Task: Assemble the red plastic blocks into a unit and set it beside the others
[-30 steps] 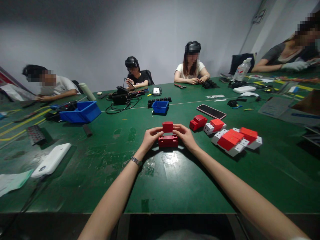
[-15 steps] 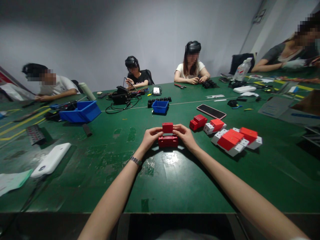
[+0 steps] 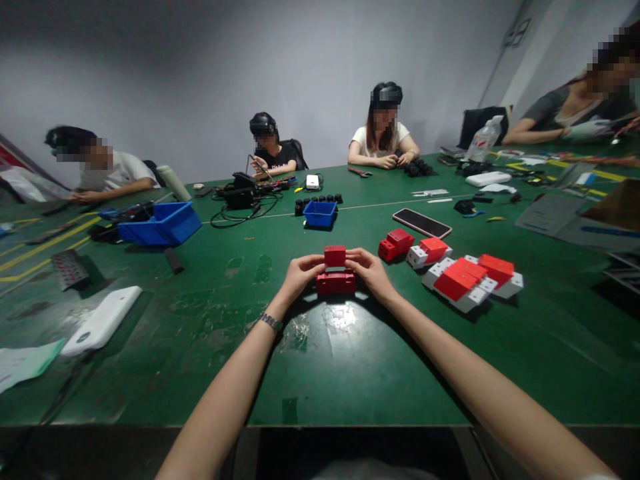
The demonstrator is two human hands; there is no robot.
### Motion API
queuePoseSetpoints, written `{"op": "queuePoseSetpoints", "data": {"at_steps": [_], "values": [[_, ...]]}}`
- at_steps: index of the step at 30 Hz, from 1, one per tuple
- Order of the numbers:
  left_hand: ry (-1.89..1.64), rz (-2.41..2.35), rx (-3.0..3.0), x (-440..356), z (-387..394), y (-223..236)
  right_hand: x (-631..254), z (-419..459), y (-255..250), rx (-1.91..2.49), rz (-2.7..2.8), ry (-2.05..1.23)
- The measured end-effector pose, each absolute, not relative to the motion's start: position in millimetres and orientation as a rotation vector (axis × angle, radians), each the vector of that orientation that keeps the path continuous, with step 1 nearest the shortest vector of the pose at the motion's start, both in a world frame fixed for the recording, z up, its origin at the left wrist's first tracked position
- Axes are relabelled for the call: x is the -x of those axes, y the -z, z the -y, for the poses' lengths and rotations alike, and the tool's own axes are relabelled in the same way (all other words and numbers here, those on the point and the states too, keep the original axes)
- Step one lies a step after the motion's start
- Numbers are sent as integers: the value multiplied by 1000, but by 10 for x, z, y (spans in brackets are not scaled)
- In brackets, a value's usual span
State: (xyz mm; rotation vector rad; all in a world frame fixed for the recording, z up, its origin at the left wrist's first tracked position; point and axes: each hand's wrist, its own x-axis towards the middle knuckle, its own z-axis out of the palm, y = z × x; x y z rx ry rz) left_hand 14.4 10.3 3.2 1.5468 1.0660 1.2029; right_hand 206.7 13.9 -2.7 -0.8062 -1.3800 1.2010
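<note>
The left hand (image 3: 305,268) and right hand (image 3: 367,268) pinch 1 small red block (image 3: 335,255) between their fingertips; 1 longer red housing (image 3: 336,283) sits just below them. Uneven pressure from the 2 hands could tilt the block or make it slip.

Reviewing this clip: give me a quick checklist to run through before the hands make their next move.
1. Left hand on the upper red block: ok, fingertips at its left end.
2. Right hand on the same block: ok, at its right end.
3. Upper block roughly centred over the lower red block: ok.
4. Contact between both blocks: cannot tell from this angle.
5. Phone clear of both hands: ok, lying apart.
</note>
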Motion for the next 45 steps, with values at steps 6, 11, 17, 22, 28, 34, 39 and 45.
{"op": "queuePoseSetpoints", "data": {"at_steps": [6,11,17,22,28,34,39,45], "values": [[-1195,-1079,-1573,-135,-112,-15,-2080,-147,36,810,1401,-1200],[-1196,-1076,-1574,-132,-113,-14,-2092,-162,52,807,1404,-1204],[-1184,-1082,-1582,-131,-95,-41,-2099,-162,52,810,1410,-1202],[-1178,-1068,-1613,-122,-103,-38,-2105,-160,48,794,1415,-1213],[-1169,-1066,-1615,-110,-120,-20,-2107,-160,49,805,1420,-1216],[-1168,-1088,-1616,-101,-117,-24,-2111,-167,52,802,1430,-1208],[-1157,-1086,-1628,-97,-117,-36,-2118,-165,49,805,1437,-1207],[-1154,-1073,-1611,-97,-111,-49,-2120,-166,47,809,1443,-1200]]}}
